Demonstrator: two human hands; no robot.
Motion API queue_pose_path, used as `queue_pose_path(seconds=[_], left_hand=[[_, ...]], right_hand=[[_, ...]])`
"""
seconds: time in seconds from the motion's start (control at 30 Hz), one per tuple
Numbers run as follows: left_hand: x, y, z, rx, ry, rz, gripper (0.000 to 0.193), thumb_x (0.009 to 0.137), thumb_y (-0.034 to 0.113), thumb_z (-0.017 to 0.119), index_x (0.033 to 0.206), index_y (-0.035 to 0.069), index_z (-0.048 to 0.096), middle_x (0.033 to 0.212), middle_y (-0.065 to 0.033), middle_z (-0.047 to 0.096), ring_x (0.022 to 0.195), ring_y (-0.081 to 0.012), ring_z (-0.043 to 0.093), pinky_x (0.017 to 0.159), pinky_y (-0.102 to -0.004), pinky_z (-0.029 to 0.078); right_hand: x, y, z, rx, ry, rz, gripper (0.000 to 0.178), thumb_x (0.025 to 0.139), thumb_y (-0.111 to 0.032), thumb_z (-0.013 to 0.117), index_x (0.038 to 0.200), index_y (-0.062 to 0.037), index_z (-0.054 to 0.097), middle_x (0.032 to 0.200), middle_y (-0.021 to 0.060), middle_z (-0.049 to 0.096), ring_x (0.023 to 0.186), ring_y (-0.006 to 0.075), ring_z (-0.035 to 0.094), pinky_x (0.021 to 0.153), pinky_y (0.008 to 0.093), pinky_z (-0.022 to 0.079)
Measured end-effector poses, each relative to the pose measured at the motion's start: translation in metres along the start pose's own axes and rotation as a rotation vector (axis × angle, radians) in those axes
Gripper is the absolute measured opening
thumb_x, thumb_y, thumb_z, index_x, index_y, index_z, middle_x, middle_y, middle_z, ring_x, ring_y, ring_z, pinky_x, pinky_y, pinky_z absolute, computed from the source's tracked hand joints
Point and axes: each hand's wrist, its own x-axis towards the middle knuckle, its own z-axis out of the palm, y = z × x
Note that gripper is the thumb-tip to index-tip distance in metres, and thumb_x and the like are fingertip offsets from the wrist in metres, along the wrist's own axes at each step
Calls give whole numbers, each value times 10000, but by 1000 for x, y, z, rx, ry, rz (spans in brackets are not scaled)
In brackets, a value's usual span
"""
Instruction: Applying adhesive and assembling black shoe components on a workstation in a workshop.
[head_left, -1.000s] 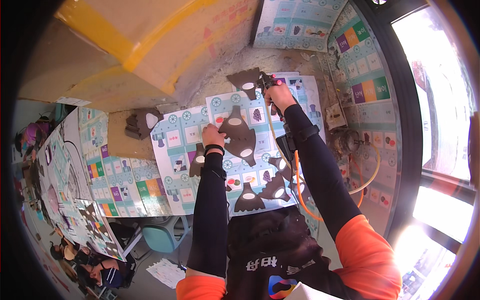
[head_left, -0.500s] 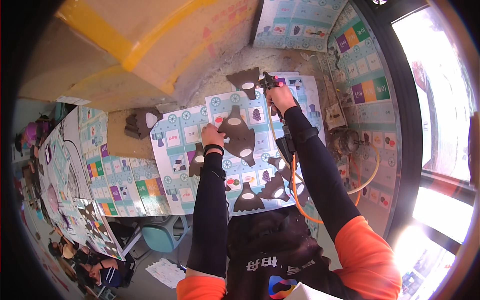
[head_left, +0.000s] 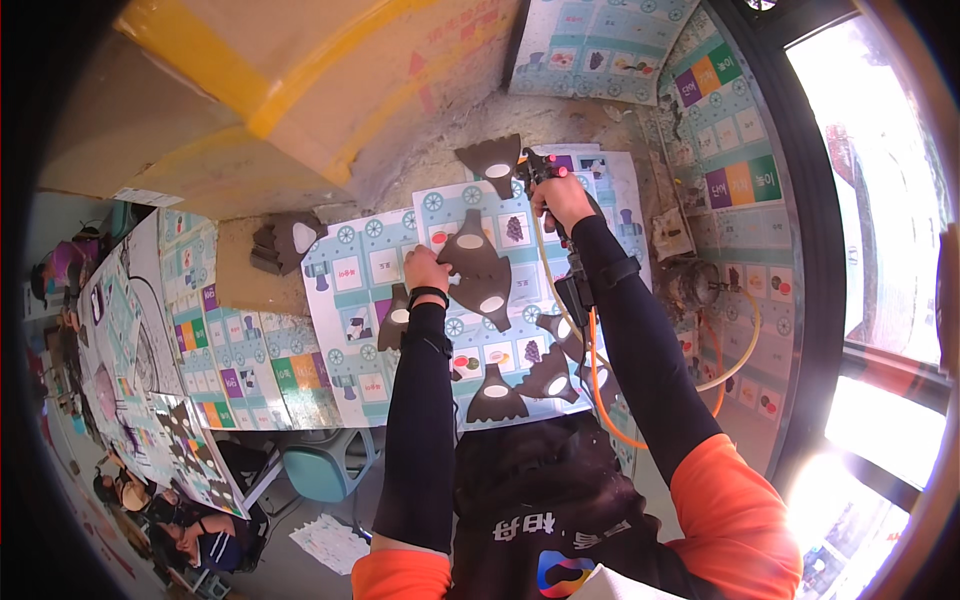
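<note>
A cardboard box point(head_left: 210, 150) banded with yellow tape fills ten to eleven o'clock. Around the centre, light-blue printed sheets point(head_left: 385, 300) cover much of the dusty surface point(head_left: 590, 125). A teal chair point(head_left: 325, 472) stands at half past seven; an orange hose point(head_left: 607, 420) loops at half past four. At half past nine lies a stack of brown cutouts point(head_left: 272, 252). Mid-view, two touching brown cutouts point(head_left: 480, 278) with pale ovals lie on the sheets. A black spray gun point(head_left: 541, 168) is at one o'clock, the right hand's point(head_left: 563, 200) fingers wrapped round it. At ten o'clock, the left hand point(head_left: 427, 271) meets the pair's nine-o'clock edge; whether its fingers pinch it, I cannot tell.
</note>
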Motion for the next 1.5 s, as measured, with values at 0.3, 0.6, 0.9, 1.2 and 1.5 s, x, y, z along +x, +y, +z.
queue_pose_path(seconds=[0.3,0.6,0.9,1.2,1.5], left_hand=[[1,5,0,-19,4,1,353,586,108,853,814,30,595,841,-134,619,833,-325,598,746,-404,495],[2,-1,3,-30,6,5,347,584,98,850,815,31,599,834,-141,613,836,-331,596,740,-415,488],[3,-3,1,-29,2,11,348,586,94,848,810,34,589,850,-143,611,827,-333,596,741,-415,492],[1,0,3,34,-57,24,321,622,131,831,848,33,626,894,-152,615,861,-336,606,751,-415,494],[36,-26,-17,-229,173,-3,287,706,221,792,824,32,610,726,-117,663,693,-300,652,657,-385,511]], right_hand=[[11,14,-6,-24,-72,74,171,667,-1,521,818,60,571,566,112,535,394,183,483,356,301,343],[5,1,-6,-62,-80,30,159,643,5,542,790,52,581,569,119,561,363,194,497,354,299,355],[10,6,-6,-47,75,-45,153,717,-91,563,671,51,597,573,136,593,411,218,549,385,328,420],[-76,-9,-46,39,-116,-42,135,729,-41,573,846,0,626,783,70,654,629,163,609,441,301,463],[-256,97,-153,-189,-62,-98,325,729,38,507,1043,-43,490,869,57,606,772,166,571,665,283,478]])
